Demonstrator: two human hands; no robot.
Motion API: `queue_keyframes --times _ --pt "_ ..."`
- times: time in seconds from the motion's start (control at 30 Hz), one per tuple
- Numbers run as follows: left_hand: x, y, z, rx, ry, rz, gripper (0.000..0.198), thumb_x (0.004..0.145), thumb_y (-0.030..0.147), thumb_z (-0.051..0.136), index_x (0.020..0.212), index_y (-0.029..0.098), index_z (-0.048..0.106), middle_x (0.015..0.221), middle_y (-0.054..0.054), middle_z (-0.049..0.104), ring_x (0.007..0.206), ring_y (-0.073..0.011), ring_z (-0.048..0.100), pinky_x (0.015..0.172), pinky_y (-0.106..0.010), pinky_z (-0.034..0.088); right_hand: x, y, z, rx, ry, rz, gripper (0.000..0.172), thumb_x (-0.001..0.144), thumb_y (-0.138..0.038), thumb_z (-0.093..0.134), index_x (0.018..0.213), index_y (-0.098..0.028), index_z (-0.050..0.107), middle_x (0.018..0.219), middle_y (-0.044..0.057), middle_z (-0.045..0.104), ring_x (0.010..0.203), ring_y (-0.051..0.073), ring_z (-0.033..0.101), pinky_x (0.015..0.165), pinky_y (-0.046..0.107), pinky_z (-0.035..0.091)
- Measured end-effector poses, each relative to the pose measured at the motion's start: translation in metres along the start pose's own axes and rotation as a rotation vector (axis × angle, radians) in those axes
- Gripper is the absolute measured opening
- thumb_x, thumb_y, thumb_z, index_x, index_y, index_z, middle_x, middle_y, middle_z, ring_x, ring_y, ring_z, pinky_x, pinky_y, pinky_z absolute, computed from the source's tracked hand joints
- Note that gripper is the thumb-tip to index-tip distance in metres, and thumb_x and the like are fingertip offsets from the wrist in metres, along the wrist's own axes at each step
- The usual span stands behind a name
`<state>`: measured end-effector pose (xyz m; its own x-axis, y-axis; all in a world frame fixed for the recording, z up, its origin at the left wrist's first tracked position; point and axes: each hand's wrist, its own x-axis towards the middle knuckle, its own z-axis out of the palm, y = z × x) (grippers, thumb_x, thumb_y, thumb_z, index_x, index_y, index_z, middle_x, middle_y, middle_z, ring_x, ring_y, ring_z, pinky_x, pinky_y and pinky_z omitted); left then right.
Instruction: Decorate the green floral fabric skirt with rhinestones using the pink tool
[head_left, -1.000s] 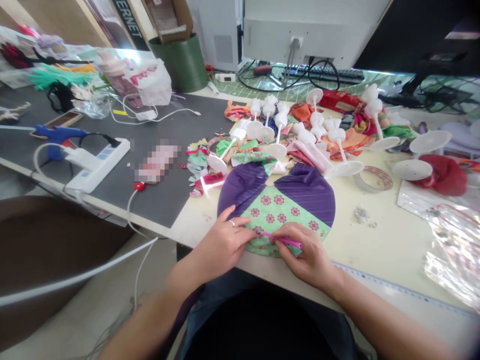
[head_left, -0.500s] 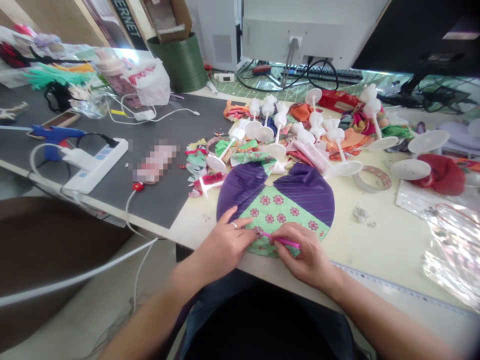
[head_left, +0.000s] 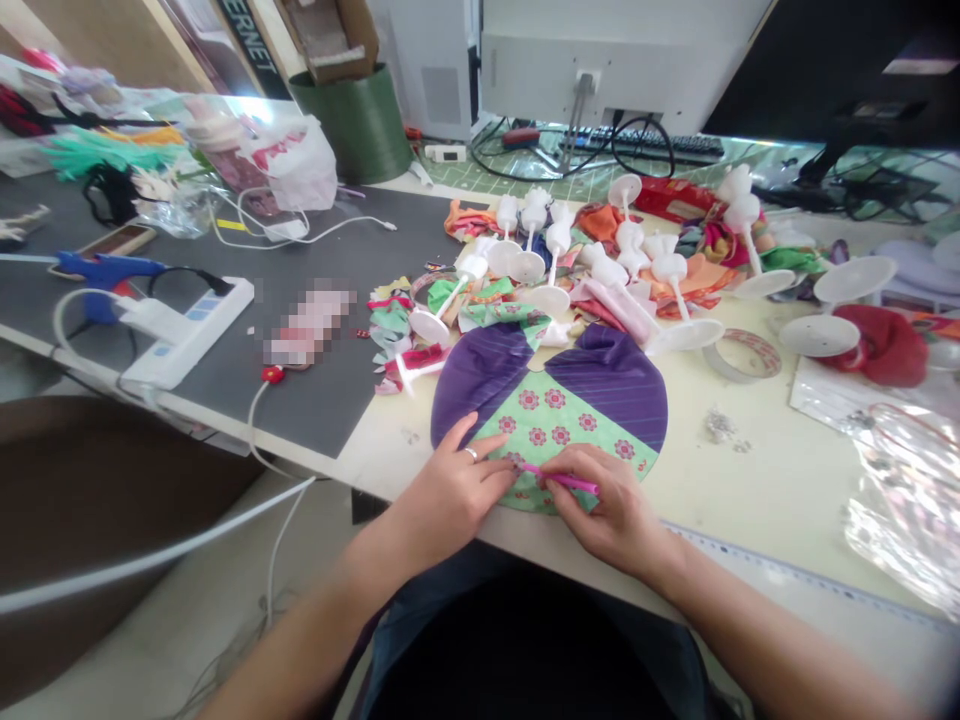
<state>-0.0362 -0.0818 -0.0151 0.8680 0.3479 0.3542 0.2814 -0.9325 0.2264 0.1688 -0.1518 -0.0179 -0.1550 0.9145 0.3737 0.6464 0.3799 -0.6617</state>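
a pink pen (head_left: pixel 562 481) is pinched by the right hand (head_left: pixel 607 503), its long axis laid across the cloth (head_left: pixel 551 425), one end pointed at the left hand (head_left: pixel 450 480), which is spread flat on the cloth.

A person's bare left forearm (head_left: pixel 315 620) and right forearm (head_left: pixel 757 640) reach in from the lower corners of the frame, wrists angled inward so the two hands nearly meet at centre. The left hand (head_left: pixel 450 478) lies palm down, fingers extended and slightly spread, a ring (head_left: pixel 470 454) on the fourth finger. The right hand (head_left: pixel 607 503) curls over, its fingertips (head_left: pixel 561 460) pinched together just beside the left hand.
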Motion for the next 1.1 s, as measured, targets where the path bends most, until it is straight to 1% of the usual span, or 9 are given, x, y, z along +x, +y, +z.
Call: queue_keyframes --times 0.27,0.4,0.5,0.57,0.6,0.7,0.8,0.9,1.1 --pt "0.008 0.016 -0.005 0.103 -0.041 -0.006 0.028 0.09 0.002 0.037 0.086 0.008 0.064 0.085 -0.011 0.07 0.105 -0.0265 0.062 0.11 -0.058 0.027 0.001 -0.001 -0.002 0.028 0.071 0.082 0.007 0.085 -0.016 0.054 0.088 -0.02 0.06 0.072 0.001 0.067 0.067 0.015 0.064 0.063 0.028 0.049" --pt "0.006 0.011 -0.005 0.033 -0.031 -0.037 0.032 0.087 -0.001 0.036 0.097 0.008 0.065 0.09 -0.012 0.072 0.107 -0.0281 0.063 0.109 -0.059 0.027 0.0 -0.001 -0.002 0.025 0.111 0.073 0.006 0.085 -0.016 0.056 0.088 -0.02 0.06 0.071 0.001 0.067 0.065 0.015 0.064 0.061 0.027 0.049" --pt "0.003 0.005 -0.006 -0.083 0.053 -0.159 0.033 0.087 0.0 0.039 0.103 0.012 0.066 0.093 -0.011 0.073 0.11 -0.028 0.062 0.11 -0.057 0.026 0.0 -0.002 -0.002 0.027 0.137 0.064 0.007 0.084 -0.016 0.057 0.089 -0.02 0.06 0.071 0.0 0.067 0.065 0.014 0.064 0.061 0.026 0.049" --pt "0.003 0.004 -0.008 -0.232 0.14 -0.302 0.03 0.088 0.005 0.043 0.103 0.015 0.067 0.098 -0.01 0.073 0.108 -0.0264 0.064 0.11 -0.052 0.03 0.001 -0.002 -0.003 0.036 0.151 0.06 0.007 0.084 -0.015 0.057 0.089 -0.02 0.06 0.072 0.0 0.067 0.066 0.014 0.064 0.062 0.026 0.049" --pt "0.004 0.005 -0.009 -0.346 0.181 -0.403 0.027 0.089 0.009 0.046 0.104 0.017 0.067 0.1 -0.01 0.073 0.104 -0.0252 0.065 0.107 -0.049 0.036 0.001 -0.002 -0.003 0.04 0.16 0.059 0.008 0.084 -0.015 0.057 0.09 -0.02 0.06 0.072 -0.001 0.068 0.067 0.014 0.065 0.063 0.026 0.049" --pt "0.011 0.012 -0.011 -0.861 0.239 -0.774 0.022 0.09 0.022 0.052 0.108 0.018 0.065 0.103 -0.01 0.072 0.089 -0.0227 0.07 0.086 -0.039 0.054 0.001 -0.002 -0.004 0.043 0.178 0.053 0.009 0.085 -0.014 0.058 0.09 -0.021 0.06 0.073 -0.001 0.068 0.068 0.013 0.065 0.064 0.025 0.05" --pt "0.018 0.017 -0.009 -1.363 0.259 -1.028 0.026 0.088 0.025 0.058 0.111 0.015 0.061 0.102 -0.011 0.072 0.082 -0.0217 0.072 0.076 -0.034 0.058 0.001 -0.002 -0.005 0.035 0.206 0.056 0.01 0.084 -0.014 0.058 0.091 -0.021 0.06 0.075 0.0 0.068 0.068 0.014 0.065 0.064 0.026 0.05" --pt "0.022 0.016 -0.005 -1.578 0.316 -1.142 0.025 0.085 0.018 0.061 0.109 0.012 0.06 0.101 -0.012 0.072 0.084 -0.0206 0.072 0.076 -0.03 0.058 0.0 -0.003 -0.005 0.043 0.248 0.071 0.01 0.084 -0.014 0.059 0.091 -0.021 0.06 0.077 0.0 0.068 0.071 0.014 0.065 0.066 0.027 0.051" --pt "0.021 0.016 -0.004 -1.637 0.356 -1.183 0.022 0.083 0.014 0.063 0.104 0.01 0.061 0.101 -0.014 0.072 0.084 -0.0214 0.072 0.074 -0.028 0.058 -0.004 -0.002 -0.007 0.097 0.297 0.053 0.016 0.084 -0.01 0.058 0.095 -0.022 0.06 0.081 0.001 0.068 0.075 0.015 0.065 0.071 0.031 0.051"
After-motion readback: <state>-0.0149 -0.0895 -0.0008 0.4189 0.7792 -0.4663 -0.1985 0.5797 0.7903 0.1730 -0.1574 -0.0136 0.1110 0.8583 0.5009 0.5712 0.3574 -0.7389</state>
